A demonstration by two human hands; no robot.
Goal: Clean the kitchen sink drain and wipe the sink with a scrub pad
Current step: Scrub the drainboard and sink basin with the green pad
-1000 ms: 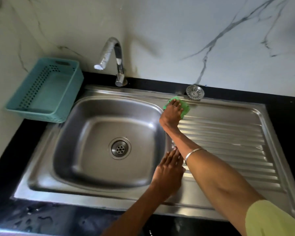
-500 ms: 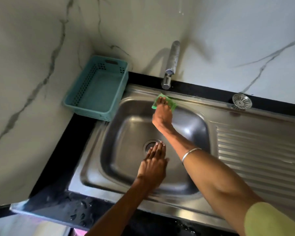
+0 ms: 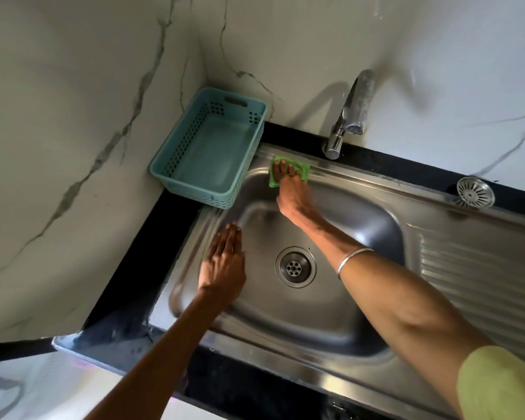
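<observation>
A green scrub pad (image 3: pixel 303 170) lies on the back rim of the steel sink (image 3: pixel 340 180), near the back left corner. My right hand (image 3: pixel 291 192) presses it down with straight fingers, covering most of the pad. My left hand (image 3: pixel 225 262) hovers flat with straight fingers over the left side of the basin and holds nothing. The round drain (image 3: pixel 295 267) shows in the basin floor between my two arms. Its loose strainer cover (image 3: pixel 475 192) sits on the back rim at the right.
A teal plastic basket (image 3: pixel 191 180) stands on the black counter at the sink's back left corner, against the marble walls. The chrome tap (image 3: pixel 350 113) rises behind the pad. The ribbed drainboard (image 3: pixel 479 274) stretches to the right.
My right hand slid the green pad leftward along the back rim, from near the strainer cover to the back left corner. My left hand moved left over the basin. The view swung left too.
</observation>
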